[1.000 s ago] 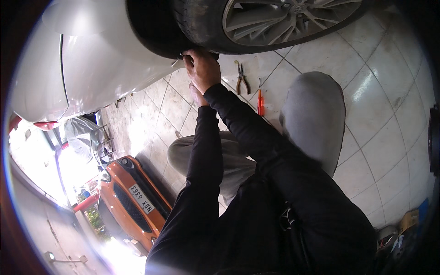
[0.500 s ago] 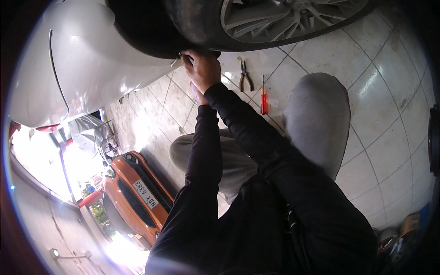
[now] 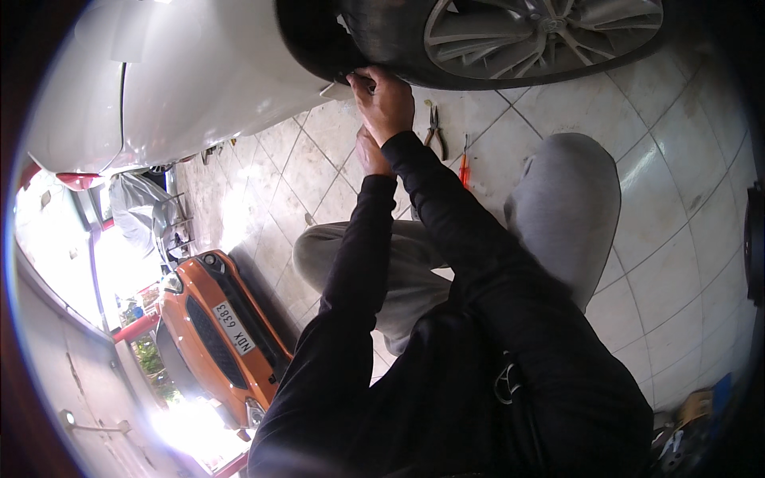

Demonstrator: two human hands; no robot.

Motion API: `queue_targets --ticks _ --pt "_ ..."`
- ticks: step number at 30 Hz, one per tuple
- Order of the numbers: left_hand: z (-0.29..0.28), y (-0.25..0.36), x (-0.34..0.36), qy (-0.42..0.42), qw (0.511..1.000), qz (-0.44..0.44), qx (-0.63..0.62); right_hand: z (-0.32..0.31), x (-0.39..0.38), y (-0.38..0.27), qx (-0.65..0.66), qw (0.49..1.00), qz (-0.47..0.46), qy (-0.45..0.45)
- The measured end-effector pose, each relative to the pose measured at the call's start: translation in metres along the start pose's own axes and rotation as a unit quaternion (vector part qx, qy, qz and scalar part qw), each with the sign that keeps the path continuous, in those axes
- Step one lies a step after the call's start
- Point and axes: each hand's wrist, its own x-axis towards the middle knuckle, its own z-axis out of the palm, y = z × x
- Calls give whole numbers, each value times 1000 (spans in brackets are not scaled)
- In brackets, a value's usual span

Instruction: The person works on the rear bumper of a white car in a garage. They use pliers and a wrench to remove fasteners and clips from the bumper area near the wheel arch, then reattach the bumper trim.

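Note:
At the lower rear edge of the black wheel arch (image 3: 307,44), my right hand (image 3: 386,107) is closed, thumb and fingers curled together. Whatever sits in its fingertips is too small and dark to make out. My left hand (image 3: 371,153) is just below it, close to the right wrist; its fingers are hidden behind the right hand. The arch belongs to a white car (image 3: 215,76), and its tire (image 3: 382,40) with a grey spoked rim (image 3: 550,36) is right beside my hands. A thin pale strip (image 3: 329,91) juts from the body edge near my fingers.
On the tiled floor (image 3: 661,199), pliers (image 3: 435,135) and a screwdriver with a red-orange handle (image 3: 464,171) lie right of my hands. My bent knee (image 3: 566,207) is near them. An orange car (image 3: 223,319) stands at lower left. Assorted items (image 3: 685,422) are at lower right.
The view has shifted, so car, wheel and tools appear farther right or higher. Both hands stay at the arch edge; the right fingers look more curled.

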Motion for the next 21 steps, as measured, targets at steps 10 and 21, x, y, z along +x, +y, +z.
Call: queue_targets --ticks 10,21 --pt "-58 96 -7 -40 963 -123 -234 -8 19 1 19 990 1 -137" --pt "44 43 50 145 979 -138 23 -16 29 -21 -197 959 -112 -172"
